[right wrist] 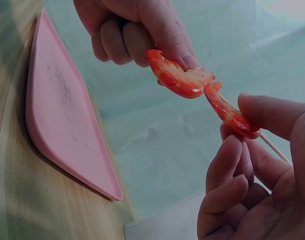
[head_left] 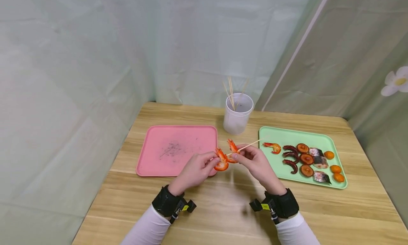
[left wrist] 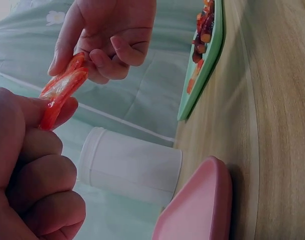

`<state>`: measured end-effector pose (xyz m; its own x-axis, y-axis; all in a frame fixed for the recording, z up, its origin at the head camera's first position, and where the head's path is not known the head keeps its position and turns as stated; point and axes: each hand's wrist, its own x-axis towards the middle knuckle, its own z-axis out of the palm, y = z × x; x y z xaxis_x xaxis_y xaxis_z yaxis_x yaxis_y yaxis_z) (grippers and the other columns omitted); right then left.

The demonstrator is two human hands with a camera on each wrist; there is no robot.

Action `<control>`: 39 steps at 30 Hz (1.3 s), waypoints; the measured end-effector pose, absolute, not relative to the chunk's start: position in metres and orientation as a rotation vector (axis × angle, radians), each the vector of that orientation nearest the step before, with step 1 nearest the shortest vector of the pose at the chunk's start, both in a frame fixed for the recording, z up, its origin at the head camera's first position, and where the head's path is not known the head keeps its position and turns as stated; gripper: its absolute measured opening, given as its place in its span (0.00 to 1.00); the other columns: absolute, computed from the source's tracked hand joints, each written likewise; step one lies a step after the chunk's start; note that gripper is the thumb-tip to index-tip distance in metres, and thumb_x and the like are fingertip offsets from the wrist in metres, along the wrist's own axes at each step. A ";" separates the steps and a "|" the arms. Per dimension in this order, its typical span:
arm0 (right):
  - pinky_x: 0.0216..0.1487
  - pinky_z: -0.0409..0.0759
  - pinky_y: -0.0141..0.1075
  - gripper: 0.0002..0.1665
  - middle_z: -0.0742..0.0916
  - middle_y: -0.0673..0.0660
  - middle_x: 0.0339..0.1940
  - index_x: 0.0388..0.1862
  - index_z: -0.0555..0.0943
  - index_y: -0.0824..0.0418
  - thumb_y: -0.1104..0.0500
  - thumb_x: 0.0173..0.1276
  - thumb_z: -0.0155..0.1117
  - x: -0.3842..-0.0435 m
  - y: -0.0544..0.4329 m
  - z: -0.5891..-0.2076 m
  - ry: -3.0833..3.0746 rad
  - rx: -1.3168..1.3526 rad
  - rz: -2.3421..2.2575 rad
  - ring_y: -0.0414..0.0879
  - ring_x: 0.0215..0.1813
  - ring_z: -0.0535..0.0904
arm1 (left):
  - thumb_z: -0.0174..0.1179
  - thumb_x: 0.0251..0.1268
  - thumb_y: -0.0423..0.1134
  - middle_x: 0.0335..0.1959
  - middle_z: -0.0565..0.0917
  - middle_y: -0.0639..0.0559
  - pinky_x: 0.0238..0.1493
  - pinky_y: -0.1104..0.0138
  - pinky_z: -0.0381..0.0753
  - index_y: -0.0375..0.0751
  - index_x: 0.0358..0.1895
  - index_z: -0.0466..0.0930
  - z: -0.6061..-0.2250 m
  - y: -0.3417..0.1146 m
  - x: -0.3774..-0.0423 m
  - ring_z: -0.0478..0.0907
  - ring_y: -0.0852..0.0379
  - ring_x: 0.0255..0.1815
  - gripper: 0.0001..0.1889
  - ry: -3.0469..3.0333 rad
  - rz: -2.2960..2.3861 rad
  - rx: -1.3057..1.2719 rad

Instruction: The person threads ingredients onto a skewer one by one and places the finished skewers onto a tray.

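My left hand [head_left: 198, 169] pinches a cooked orange-red shrimp [head_left: 222, 164] between thumb and forefinger, above the pink tray's right edge. Close beside it, my right hand [head_left: 257, 163] pinches a second shrimp [right wrist: 231, 119] with a thin bamboo skewer [head_left: 253, 143] running through it. The skewer's tail slants up to the right past my right fingers. In the right wrist view the two shrimp meet end to end; whether the skewer's tip has entered the left one is hidden. Both hands are held above the wooden table, between the two trays.
A pink tray [head_left: 183, 131] with dark marks lies at left. The green tray [head_left: 266, 131] at right bears a shrimp [head_left: 275, 148], octopus tentacles [head_left: 290, 165], mushroom caps [head_left: 306, 159], fish pieces [head_left: 321, 176] and small orange fruits [head_left: 338, 177]. Behind stands a white cup [head_left: 236, 123] of skewers.
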<state>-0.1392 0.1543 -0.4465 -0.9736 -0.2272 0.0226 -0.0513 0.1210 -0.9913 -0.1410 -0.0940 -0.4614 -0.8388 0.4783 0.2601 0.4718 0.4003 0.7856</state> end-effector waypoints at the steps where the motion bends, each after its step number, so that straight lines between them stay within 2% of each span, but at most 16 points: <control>1: 0.48 0.84 0.38 0.19 0.87 0.59 0.38 0.60 0.84 0.68 0.61 0.75 0.73 -0.140 0.155 -0.447 2.257 -0.282 -1.974 0.46 0.41 0.84 | 0.58 0.85 0.42 0.26 0.79 0.55 0.29 0.68 0.71 0.50 0.40 0.84 -0.461 -0.094 -0.141 0.69 0.66 0.23 0.10 2.625 1.465 0.886; 6: 0.49 0.82 0.36 0.18 0.87 0.59 0.39 0.58 0.85 0.68 0.60 0.75 0.74 -0.141 0.155 -0.447 2.286 -0.284 -1.957 0.46 0.43 0.84 | 0.58 0.85 0.44 0.29 0.83 0.49 0.31 0.68 0.71 0.49 0.40 0.85 -0.461 -0.095 -0.141 0.71 0.65 0.25 0.10 2.642 1.467 0.864; 12: 0.49 0.82 0.36 0.19 0.88 0.59 0.40 0.60 0.85 0.68 0.60 0.75 0.74 -0.142 0.156 -0.448 2.297 -0.290 -1.937 0.47 0.44 0.85 | 0.59 0.85 0.43 0.29 0.83 0.55 0.32 0.67 0.72 0.49 0.42 0.86 -0.462 -0.095 -0.142 0.70 0.65 0.25 0.09 2.679 1.448 0.862; 21: 0.52 0.82 0.36 0.17 0.88 0.58 0.45 0.60 0.85 0.64 0.58 0.77 0.72 -0.144 0.161 -0.447 2.339 -0.378 -1.848 0.49 0.49 0.84 | 0.59 0.84 0.42 0.25 0.75 0.63 0.30 0.66 0.71 0.49 0.43 0.86 -0.462 -0.098 -0.143 0.69 0.65 0.24 0.08 2.714 1.429 0.831; 27: 0.48 0.81 0.36 0.19 0.87 0.59 0.47 0.63 0.84 0.63 0.57 0.79 0.70 -0.146 0.175 -0.443 2.393 -0.388 -1.791 0.48 0.48 0.84 | 0.58 0.85 0.44 0.25 0.76 0.64 0.28 0.67 0.71 0.50 0.43 0.86 -0.461 -0.100 -0.144 0.68 0.66 0.23 0.09 2.715 1.447 0.811; 32: 0.44 0.79 0.35 0.23 0.87 0.57 0.49 0.68 0.82 0.61 0.53 0.80 0.68 -0.150 0.192 -0.442 2.473 -0.350 -1.695 0.49 0.47 0.83 | 0.58 0.85 0.45 0.24 0.74 0.65 0.26 0.68 0.66 0.51 0.44 0.86 -0.460 -0.101 -0.144 0.62 0.68 0.21 0.09 2.718 1.457 0.799; 36: 0.48 0.80 0.36 0.26 0.88 0.57 0.53 0.71 0.81 0.58 0.49 0.82 0.66 -0.156 0.210 -0.445 2.565 -0.284 -1.609 0.50 0.53 0.82 | 0.58 0.85 0.44 0.23 0.73 0.65 0.26 0.68 0.65 0.51 0.44 0.86 -0.460 -0.101 -0.145 0.61 0.68 0.21 0.09 2.706 1.464 0.788; 39: 0.58 0.78 0.42 0.29 0.87 0.60 0.60 0.74 0.79 0.59 0.45 0.82 0.64 -0.160 0.222 -0.448 2.622 -0.177 -1.571 0.54 0.61 0.81 | 0.58 0.85 0.44 0.24 0.74 0.64 0.27 0.68 0.67 0.52 0.42 0.85 -0.460 -0.101 -0.145 0.64 0.67 0.22 0.09 2.701 1.465 0.786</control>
<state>-0.1599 0.2220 -0.4480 -0.9901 -0.1402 -0.0094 -0.0579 0.4677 -0.8820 -0.1447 -0.1010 -0.4596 -0.8766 0.4084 0.2546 0.4360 0.4503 0.7792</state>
